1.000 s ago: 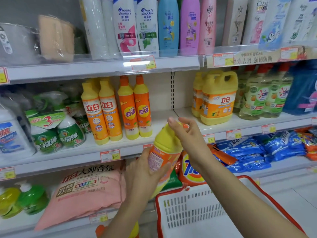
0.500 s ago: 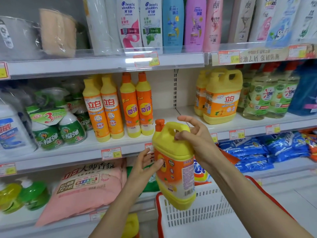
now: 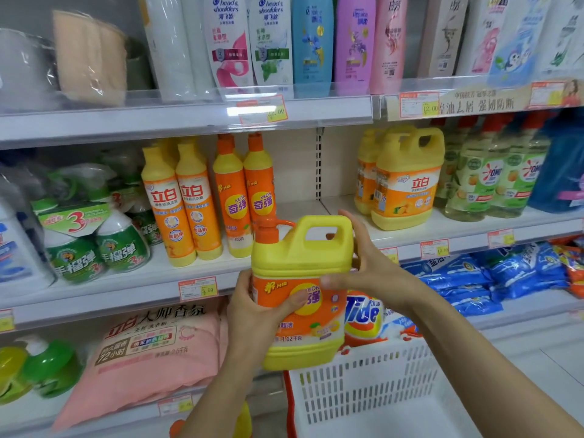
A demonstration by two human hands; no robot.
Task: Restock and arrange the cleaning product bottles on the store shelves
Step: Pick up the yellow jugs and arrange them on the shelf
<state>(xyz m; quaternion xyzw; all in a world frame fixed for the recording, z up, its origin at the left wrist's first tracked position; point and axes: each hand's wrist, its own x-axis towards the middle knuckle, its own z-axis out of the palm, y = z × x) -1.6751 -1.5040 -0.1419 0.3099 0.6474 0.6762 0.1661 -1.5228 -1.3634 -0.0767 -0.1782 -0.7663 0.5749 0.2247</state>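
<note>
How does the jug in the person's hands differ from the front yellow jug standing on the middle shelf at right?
The held jug is off the shelf, gripped by the left hand and right hand; the shelf jug stands on the middle shelf. The held jug has an orange pump top; the shelf jug's top looks yellow. Both are upright yellow jugs with loop handles.

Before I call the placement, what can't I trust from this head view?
All from the head view:
- Jug label: partly covered by the left hand and the right hand.
- Tide bag: left part hidden behind the jug.
- Basket: near end cut off by the bottom edge.
- Price tag: small print blurred.
</note>
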